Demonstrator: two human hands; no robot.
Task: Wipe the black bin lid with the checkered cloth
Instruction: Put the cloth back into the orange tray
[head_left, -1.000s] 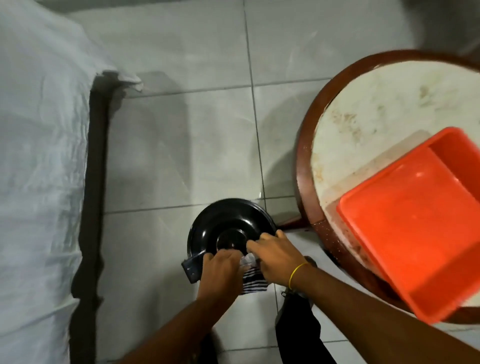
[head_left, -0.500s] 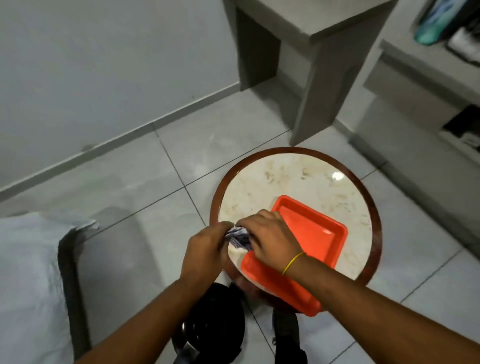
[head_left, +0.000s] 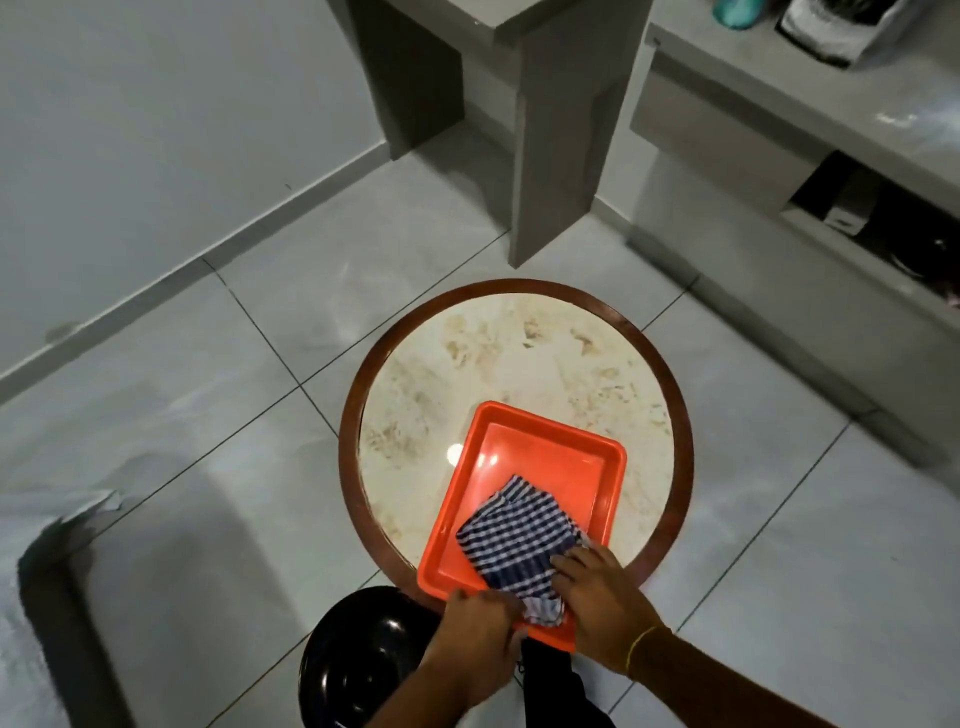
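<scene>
The blue-and-white checkered cloth (head_left: 519, 540) lies spread in the orange tray (head_left: 550, 462) on the round table. My left hand (head_left: 478, 629) grips the cloth's near corner at the tray's front rim. My right hand (head_left: 597, 592) rests on the cloth's near right edge, fingers pressing it down; a yellow band is on that wrist. The glossy black bin lid (head_left: 363, 654) sits on the bin on the floor, below the table's near-left edge, partly hidden by my left forearm.
The round marble-topped table (head_left: 467, 364) with a brown rim stands on grey floor tiles. A grey desk leg (head_left: 550, 135) and cabinet (head_left: 779, 218) stand behind and right. A white-covered bed edge (head_left: 31, 597) is at the left.
Both hands lifted the bunched cloth from the bin lid up to the table, and now it lies spread out in the orange tray. The view swung up from the floor.
</scene>
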